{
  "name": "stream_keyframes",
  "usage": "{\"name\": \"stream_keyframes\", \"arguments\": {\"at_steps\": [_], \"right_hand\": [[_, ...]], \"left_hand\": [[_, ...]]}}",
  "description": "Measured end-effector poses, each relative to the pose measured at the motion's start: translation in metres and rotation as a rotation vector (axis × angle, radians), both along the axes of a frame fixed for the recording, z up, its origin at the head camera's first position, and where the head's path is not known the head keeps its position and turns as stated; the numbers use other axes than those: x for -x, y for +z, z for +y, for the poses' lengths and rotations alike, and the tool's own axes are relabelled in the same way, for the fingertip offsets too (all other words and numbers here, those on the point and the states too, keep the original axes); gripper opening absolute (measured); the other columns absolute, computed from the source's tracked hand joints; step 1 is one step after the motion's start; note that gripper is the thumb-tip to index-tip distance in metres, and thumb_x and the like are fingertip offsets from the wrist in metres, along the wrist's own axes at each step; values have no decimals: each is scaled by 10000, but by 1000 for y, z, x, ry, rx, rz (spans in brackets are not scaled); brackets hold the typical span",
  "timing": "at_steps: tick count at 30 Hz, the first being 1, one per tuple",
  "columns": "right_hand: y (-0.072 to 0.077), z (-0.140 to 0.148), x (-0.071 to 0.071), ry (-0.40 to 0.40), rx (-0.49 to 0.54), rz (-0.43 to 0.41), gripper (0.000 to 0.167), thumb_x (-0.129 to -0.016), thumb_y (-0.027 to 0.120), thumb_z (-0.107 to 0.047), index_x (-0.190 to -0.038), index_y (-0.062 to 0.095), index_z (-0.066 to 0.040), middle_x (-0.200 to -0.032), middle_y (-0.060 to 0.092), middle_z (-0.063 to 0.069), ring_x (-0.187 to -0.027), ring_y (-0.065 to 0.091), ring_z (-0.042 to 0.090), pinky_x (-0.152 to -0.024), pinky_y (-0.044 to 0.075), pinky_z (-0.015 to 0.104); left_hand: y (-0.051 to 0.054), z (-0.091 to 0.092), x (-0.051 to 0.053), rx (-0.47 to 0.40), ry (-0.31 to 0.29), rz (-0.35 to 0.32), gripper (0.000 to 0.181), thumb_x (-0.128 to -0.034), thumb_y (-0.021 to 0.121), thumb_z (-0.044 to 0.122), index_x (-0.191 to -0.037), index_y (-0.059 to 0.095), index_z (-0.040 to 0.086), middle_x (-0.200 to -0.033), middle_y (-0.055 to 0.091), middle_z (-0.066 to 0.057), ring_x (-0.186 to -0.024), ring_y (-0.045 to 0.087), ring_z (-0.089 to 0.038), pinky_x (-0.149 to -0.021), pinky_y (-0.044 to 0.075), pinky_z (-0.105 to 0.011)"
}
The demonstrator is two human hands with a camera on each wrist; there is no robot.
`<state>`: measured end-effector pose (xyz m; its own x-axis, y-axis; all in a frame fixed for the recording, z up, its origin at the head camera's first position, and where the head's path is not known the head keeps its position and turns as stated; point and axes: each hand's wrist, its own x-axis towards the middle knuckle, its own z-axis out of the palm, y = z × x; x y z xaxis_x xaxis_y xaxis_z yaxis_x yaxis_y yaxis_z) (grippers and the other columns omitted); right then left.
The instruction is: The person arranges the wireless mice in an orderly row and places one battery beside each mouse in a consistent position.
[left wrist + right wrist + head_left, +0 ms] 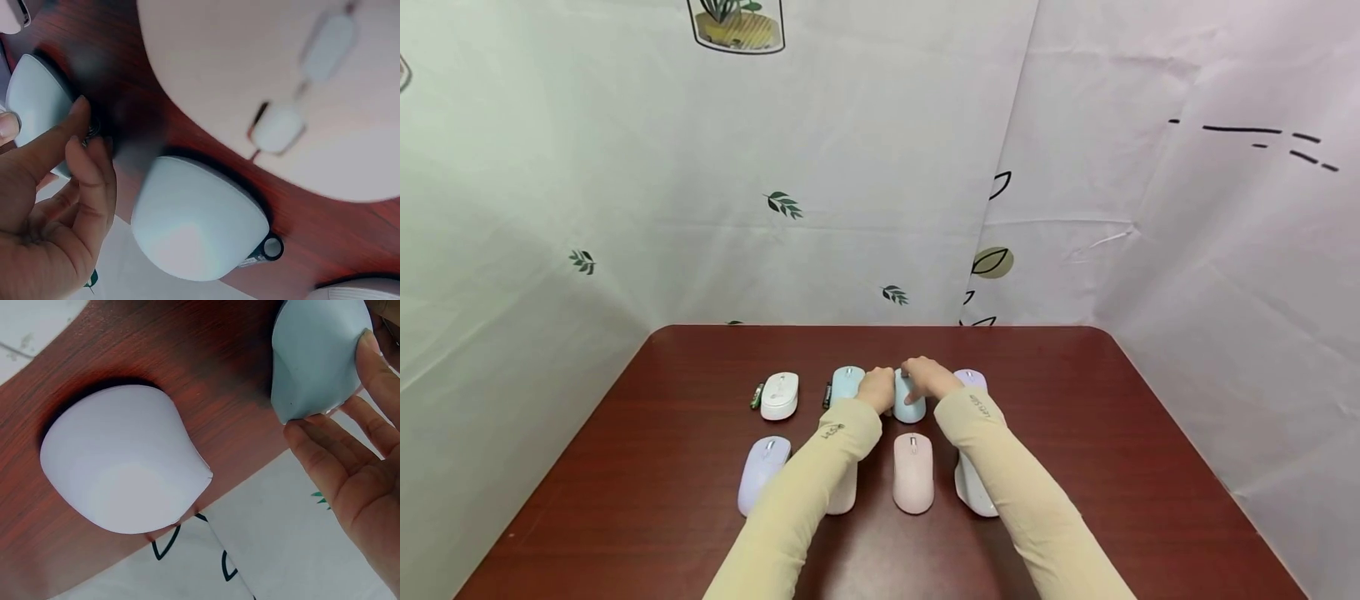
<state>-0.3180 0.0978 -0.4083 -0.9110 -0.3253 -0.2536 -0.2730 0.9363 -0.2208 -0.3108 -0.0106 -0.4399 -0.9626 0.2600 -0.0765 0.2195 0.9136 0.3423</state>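
Observation:
A light blue mouse (910, 407) stands in the back row between both hands. My right hand (931, 379) holds it, the thumb on its shell and the other fingers at its far edge, as the right wrist view shows. On its left side my left hand (62, 206) has its fingers bent in against the mouse. Between those fingertips is a small dark piece with a shiny end, a battery (94, 129) by its look, mostly hidden. Another light blue mouse (847, 382) lies left of the left hand, with a dark battery (827, 395) beside it.
On the dark red table (700, 350) are a white mouse (779, 396) with a green battery (757, 396) and a lavender mouse (972, 379). Nearer me lie another lavender mouse (764, 473), a pink mouse (913, 473), and two mice partly under my sleeves. Printed cloth (865, 167) hangs behind.

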Motion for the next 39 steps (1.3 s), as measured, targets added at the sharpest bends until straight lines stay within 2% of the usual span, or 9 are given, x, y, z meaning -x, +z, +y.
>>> {"name": "stream_keyframes", "arguments": {"at_steps": [3, 7, 11, 15, 19, 24, 29, 36, 39], "right_hand": [[2, 0, 1, -1, 8, -1, 504, -758, 781, -116, -1212, 594, -1, -1226, 610, 154, -1136, 576, 287, -943, 476, 379], [5, 0, 2, -8, 13, -9, 502, -768, 770, -111, -1222, 587, -2, -1244, 598, 158, -1150, 567, 287, -945, 476, 376], [6, -1, 1, -16, 17, -11, 497, -776, 763, -111, -1226, 582, -3, -1251, 592, 162, -1159, 561, 291, -950, 473, 374], [4, -1, 0, -15, 15, -18, 495, -781, 760, -118, -1229, 582, -3, -1247, 595, 163, -1156, 564, 291, -952, 471, 377], [0, -1, -2, -18, 3, -18, 494, -776, 766, -120, -1224, 589, -11, -1240, 602, 152, -1151, 567, 282, -951, 469, 378], [0, -3, -2, -17, -2, -6, 492, -766, 772, -107, -1215, 596, -11, -1227, 610, 146, -1139, 576, 280, -936, 478, 378], [1, -4, 0, -21, -7, -14, 498, -778, 762, -114, -1230, 582, -8, -1235, 602, 153, -1141, 573, 291, -930, 482, 383], [0, -5, 1, -30, -20, -47, 519, -791, 749, -109, -1258, 548, -9, -1256, 583, 156, -1156, 560, 288, -936, 473, 387], [-12, -3, 12, -37, -29, -83, 577, -765, 779, -152, -1271, 533, -24, -1278, 567, 152, -1177, 543, 285, -947, 465, 391]], "left_hand": [[-1, 0, 3, 0, 2, -13, 209, -788, 707, -2, -991, 659, -13, -875, 698, -169, -809, 691, -311, -630, 558, -321], [1, -1, 7, 24, 2, -62, 505, -651, 818, -21, -1099, 584, -25, -1053, 657, -206, -953, 655, -353, -736, 557, -356], [4, -2, 8, 0, 3, -115, 590, -653, 802, -62, -1168, 514, -40, -1097, 618, -239, -874, 654, -348, -636, 549, -332], [3, -3, 6, -66, 29, -174, 523, -735, 720, -93, -1198, 481, -44, -1091, 606, -262, -599, 621, -268, -448, 473, -270], [2, -5, 3, -100, 40, -205, 416, -795, 665, -79, -1171, 492, -44, -1063, 605, -275, -440, 524, -194, -399, 432, -244], [2, -7, 4, -94, 38, -172, 219, -791, 657, -86, -997, 597, -40, -966, 646, -242, -405, 496, -171, -397, 424, -242], [1, -7, 7, -89, 50, -137, 81, -788, 652, -84, -849, 655, -31, -779, 666, -194, -381, 475, -159, -383, 394, -236], [1, -6, 7, -97, 69, -141, 73, -785, 664, -71, -833, 654, -17, -729, 647, -167, -384, 472, -164, -382, 389, -242], [1, -7, 5, -97, 64, -154, 93, -793, 659, -69, -863, 646, -10, -785, 655, -176, -398, 484, -174, -386, 392, -247]]}}
